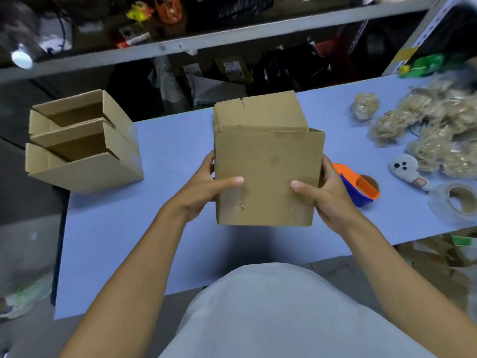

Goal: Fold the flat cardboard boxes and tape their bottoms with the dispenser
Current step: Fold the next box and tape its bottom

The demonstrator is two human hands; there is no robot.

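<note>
Cardboard box (268,174) is held up over the middle of the tabletop (165,151), gripped from both sides.

It is clasped by the left hand (206,187) on its left wall and by the right hand (326,195) on its right wall, each thumb pressed flat on the near face and the other fingers curled out of sight behind. Its long axis is seen running away from the body, flaps pointing toward the far edge, with the bottom apparently not yet taped. The tape dispenser (358,188) is lying just beside the right hand, partly hidden behind it, toward the right edge, so that hand is judged the nearer one for a reach. Two folded boxes (85,143) are stacked at the far left corner.
</note>
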